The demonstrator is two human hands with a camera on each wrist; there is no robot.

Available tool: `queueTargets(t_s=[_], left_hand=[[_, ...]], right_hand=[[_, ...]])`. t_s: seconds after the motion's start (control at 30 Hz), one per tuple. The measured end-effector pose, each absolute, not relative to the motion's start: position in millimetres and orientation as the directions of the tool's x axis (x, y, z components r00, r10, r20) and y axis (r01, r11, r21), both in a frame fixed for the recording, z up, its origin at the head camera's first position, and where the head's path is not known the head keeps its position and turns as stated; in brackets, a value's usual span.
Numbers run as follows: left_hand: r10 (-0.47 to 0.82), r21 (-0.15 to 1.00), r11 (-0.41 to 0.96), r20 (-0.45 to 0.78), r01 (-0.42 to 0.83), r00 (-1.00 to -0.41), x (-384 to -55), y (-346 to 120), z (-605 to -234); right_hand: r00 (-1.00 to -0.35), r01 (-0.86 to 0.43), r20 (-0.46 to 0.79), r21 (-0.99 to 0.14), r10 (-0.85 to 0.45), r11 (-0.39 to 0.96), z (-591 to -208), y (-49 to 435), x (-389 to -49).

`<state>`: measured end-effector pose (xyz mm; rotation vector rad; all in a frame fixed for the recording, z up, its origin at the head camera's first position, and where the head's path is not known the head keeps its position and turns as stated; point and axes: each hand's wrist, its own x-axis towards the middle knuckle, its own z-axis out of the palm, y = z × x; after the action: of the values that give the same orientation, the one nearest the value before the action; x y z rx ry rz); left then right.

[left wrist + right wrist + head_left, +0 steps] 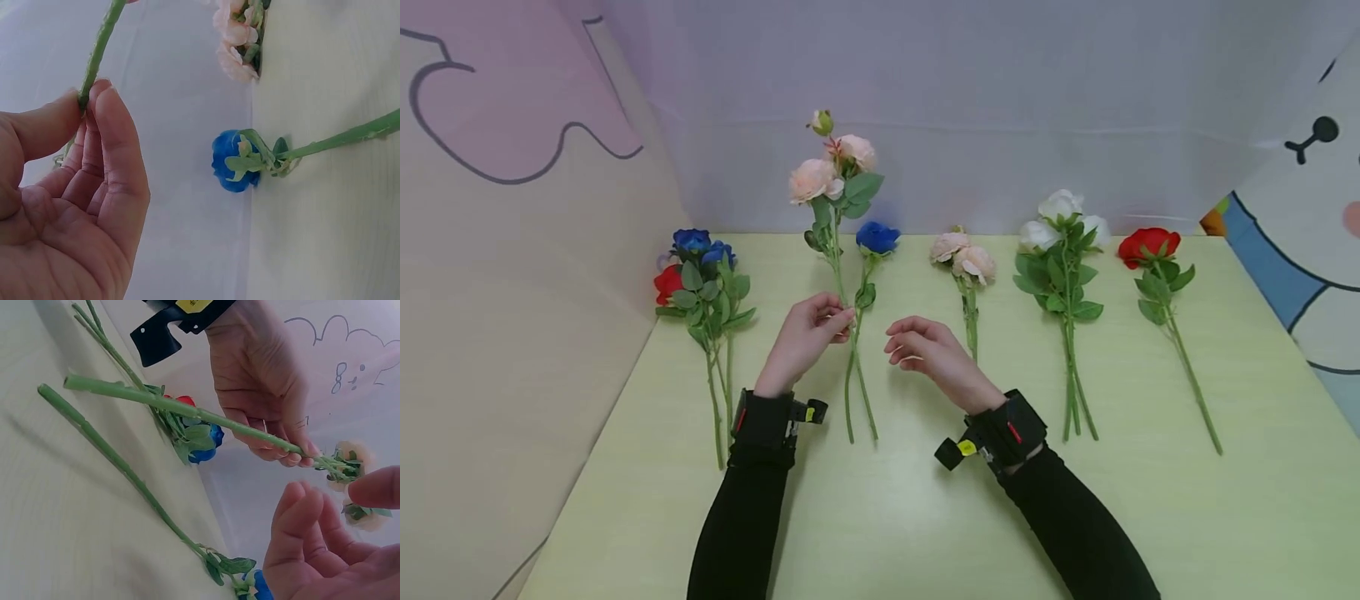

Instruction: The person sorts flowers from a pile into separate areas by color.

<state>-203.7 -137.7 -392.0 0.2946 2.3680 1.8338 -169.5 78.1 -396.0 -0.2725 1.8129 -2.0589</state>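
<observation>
My left hand [807, 340] pinches the green stem of a pale pink rose [812, 181] between thumb and fingers. The rose has two open blooms, a bud and leaves, and it is raised off the table, as its lower stem [187, 411] shows in the right wrist view. Beneath it a single blue rose [877, 238] lies on the table, its stem crossing the held one in the head view. My right hand [936, 354] hovers just to the right with fingers loosely bent, nothing in them. In the right wrist view its fingers [299, 515] are close below the held stem.
Blue and red roses [700, 287] lie bunched at the left of the table [880, 517]. To the right lie more pale pink roses [973, 265], a bunch of white roses [1062, 208] and a single red rose [1150, 246]. A pale curtain [970, 100] hangs behind.
</observation>
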Motion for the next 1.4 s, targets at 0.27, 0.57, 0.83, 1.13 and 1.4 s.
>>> queueTargets(t_s=[0.27,0.57,0.83,1.13,1.4], left_hand=[[0.259,0.962,0.238,0.069,0.133,-0.963,-203,-134,-391],[0.263,0.963,0.226,0.086,0.148,-0.961,-199,-131,-390],[0.285,0.957,0.229,0.108,0.177,-0.952,-198,-125,-391],[0.299,0.945,0.242,0.143,0.22,-0.943,-200,-113,-397],[0.285,0.953,0.247,0.103,0.176,-0.953,-198,-112,-395]], right_hand=[[-0.886,0.119,-0.126,-0.992,-0.445,0.044,-396,75,-168],[-0.827,0.106,-0.144,-0.989,-0.544,0.101,-398,72,-168],[-0.786,0.047,-0.112,-0.991,-0.607,0.122,-403,72,-168],[-0.785,-0.015,-0.084,-0.988,-0.614,0.154,-401,73,-164],[-0.777,-0.073,-0.04,-0.986,-0.628,0.152,-400,68,-164]])
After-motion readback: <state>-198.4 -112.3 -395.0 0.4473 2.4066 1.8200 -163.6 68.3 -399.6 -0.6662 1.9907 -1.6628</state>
